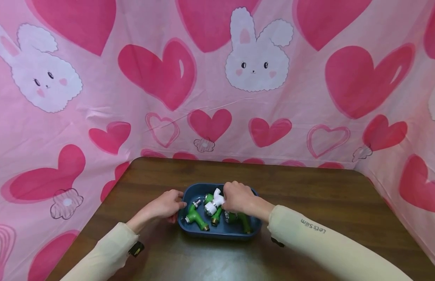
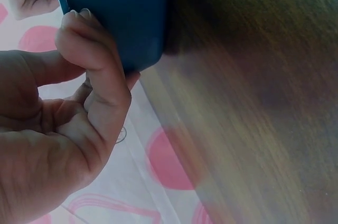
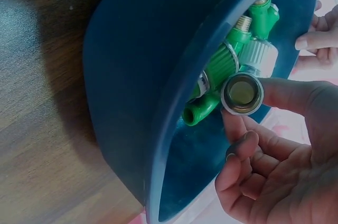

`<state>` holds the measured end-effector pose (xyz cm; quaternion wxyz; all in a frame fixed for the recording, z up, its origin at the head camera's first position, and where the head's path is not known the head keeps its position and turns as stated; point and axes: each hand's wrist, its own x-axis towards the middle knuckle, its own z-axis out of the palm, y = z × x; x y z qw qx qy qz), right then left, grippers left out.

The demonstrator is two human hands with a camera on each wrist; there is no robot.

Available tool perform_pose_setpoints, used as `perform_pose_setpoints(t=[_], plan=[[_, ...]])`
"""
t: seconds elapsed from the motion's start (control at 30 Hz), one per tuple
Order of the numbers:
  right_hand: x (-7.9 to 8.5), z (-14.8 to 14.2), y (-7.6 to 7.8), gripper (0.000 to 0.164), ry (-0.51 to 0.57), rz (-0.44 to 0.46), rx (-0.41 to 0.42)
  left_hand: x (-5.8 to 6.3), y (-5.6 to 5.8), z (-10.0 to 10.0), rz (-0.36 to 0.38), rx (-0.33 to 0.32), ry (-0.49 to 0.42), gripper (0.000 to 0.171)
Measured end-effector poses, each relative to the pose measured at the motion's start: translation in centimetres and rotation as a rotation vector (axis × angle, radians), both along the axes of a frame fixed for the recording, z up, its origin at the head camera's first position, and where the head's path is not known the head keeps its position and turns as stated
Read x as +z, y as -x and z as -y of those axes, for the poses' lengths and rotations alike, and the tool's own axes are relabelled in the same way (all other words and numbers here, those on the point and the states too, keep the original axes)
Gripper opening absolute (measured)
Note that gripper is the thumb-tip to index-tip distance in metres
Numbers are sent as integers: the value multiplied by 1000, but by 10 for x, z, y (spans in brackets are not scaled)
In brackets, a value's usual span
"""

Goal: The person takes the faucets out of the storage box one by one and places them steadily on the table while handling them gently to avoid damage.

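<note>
A dark blue plastic basin [image 1: 224,235] stands on the table with several green pipe fittings in it. My left hand [image 1: 167,205] grips the basin's left rim, its fingertips against the wall [image 2: 127,18] in the left wrist view. Over the basin's right half, my right hand [image 1: 236,198] pinches a white Y-shaped pipe fitting [image 1: 217,200] with a ribbed knob. In the right wrist view its round open end [image 3: 242,93] sits between thumb and fingers. To its left lies a green Y-shaped fitting [image 1: 194,217] with a brass threaded end. Other green fittings [image 1: 243,222] are partly hidden by my right hand.
The brown wooden table [image 1: 302,249] extends around the basin on all sides. Behind and beside it hangs a pink cloth [image 1: 217,101] with hearts and rabbits, meeting the table's far edge.
</note>
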<state>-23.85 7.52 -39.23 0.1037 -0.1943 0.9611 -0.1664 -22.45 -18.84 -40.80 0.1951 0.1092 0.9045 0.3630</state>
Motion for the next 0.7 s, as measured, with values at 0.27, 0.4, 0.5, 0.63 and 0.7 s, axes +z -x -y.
perform_pose_setpoints(t=[0.27,0.4,0.5,0.63,0.7], plan=[[2,0,1,34,-3,16,3,3,-1,-2,-5,18,18,47],[3,0,2,35,-4,12,7,2,0,-2,-4,27,26,47],[3,-1,2,36,0,8,11,1,0,-2,-2,28,25,46],[2,-2,2,35,15,8,16,1,0,-2,1,27,17,46],[1,-3,1,34,26,16,16,0,0,-1,8,27,7,46]])
